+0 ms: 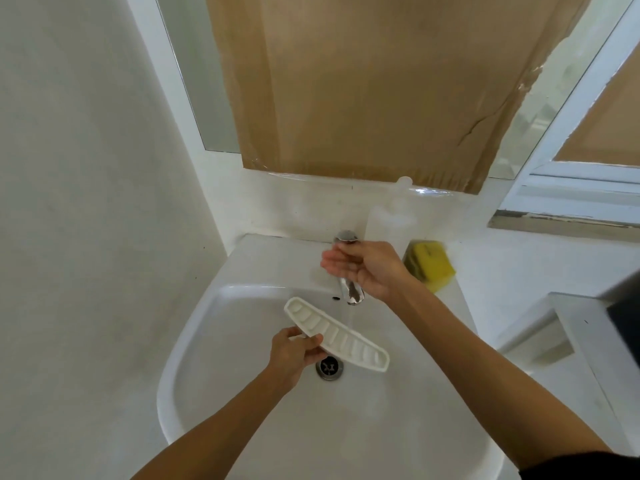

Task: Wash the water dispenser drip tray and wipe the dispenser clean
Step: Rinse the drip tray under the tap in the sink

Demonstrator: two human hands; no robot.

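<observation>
A long white slotted drip tray [341,336] hangs over the white sink [221,341], slanting from upper left to lower right under the tap's thin stream of water. My left hand [294,351] grips the tray's near edge around its middle. My right hand [363,266] hovers over the chrome tap [351,292], its fingers straight and pointing left, palm up and holding nothing. The tap's handle lies mostly hidden behind this hand.
A yellow sponge [431,266] lies on the sink's back right corner, beside a white soap bottle [389,216]. The metal drain [329,367] sits under the tray. Brown cardboard [381,81] covers the mirror. A white cabinet [571,327] stands at the right.
</observation>
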